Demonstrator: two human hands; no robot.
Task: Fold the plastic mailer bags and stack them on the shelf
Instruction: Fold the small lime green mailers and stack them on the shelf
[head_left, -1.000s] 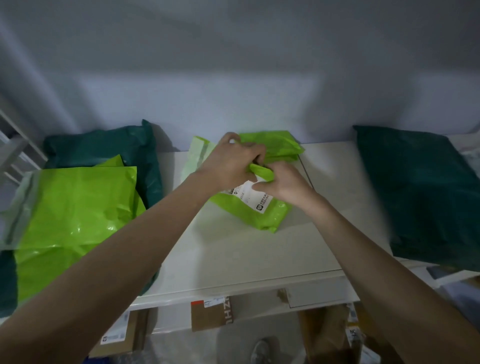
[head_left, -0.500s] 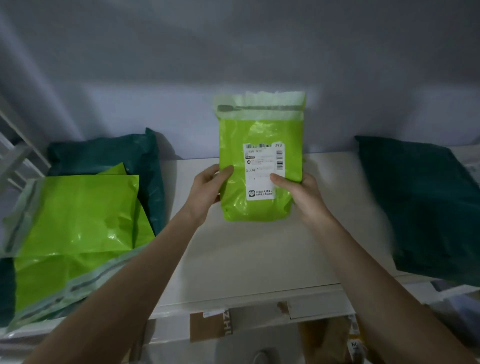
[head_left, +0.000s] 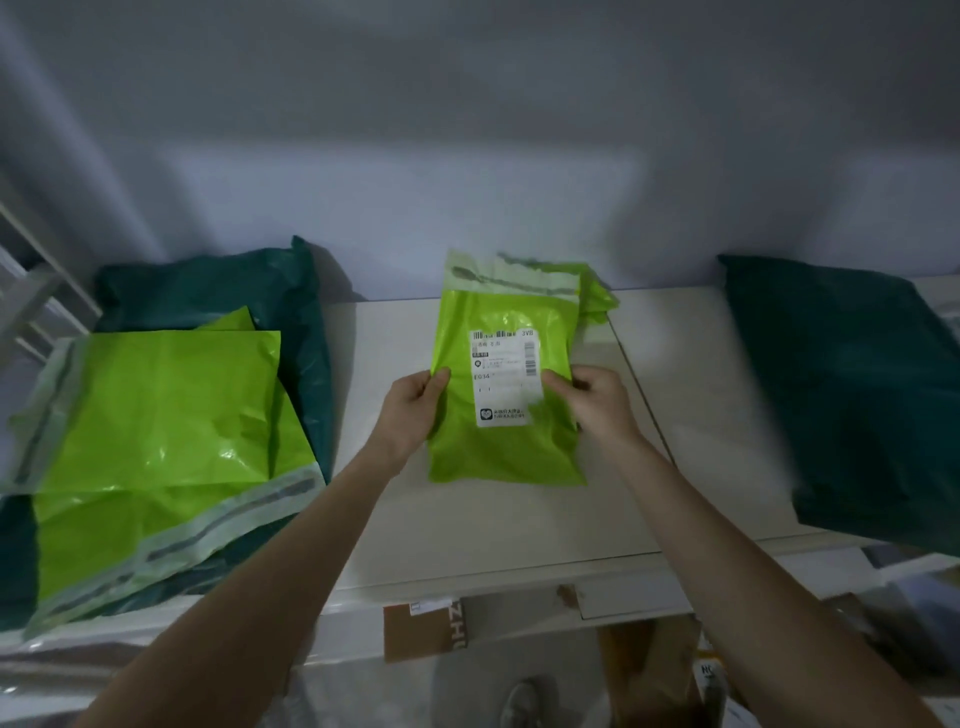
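A lime green mailer bag (head_left: 498, 452) with a white shipping label (head_left: 503, 376) lies unfolded on the white shelf (head_left: 493, 535), its pale sealing flap toward the wall. My left hand (head_left: 415, 405) pinches its left edge, thumb on top. My right hand (head_left: 597, 400) grips its right edge beside the label. Behind the bag's upper right corner, more crumpled green plastic (head_left: 597, 296) shows. A pile of large lime green mailers (head_left: 156, 447) lies at the left on top of dark green bags (head_left: 218, 291).
A dark green mailer bag (head_left: 852, 395) covers the shelf's right end. A seam in the shelf top runs just right of my right hand. Cardboard boxes (head_left: 423, 629) sit below the front edge. White rails (head_left: 31, 296) stand at the far left. The wall is close behind.
The bag was bunched between both hands, then held upright and opened out. Now it has come down flat on the shelf, with both hands holding its side edges.
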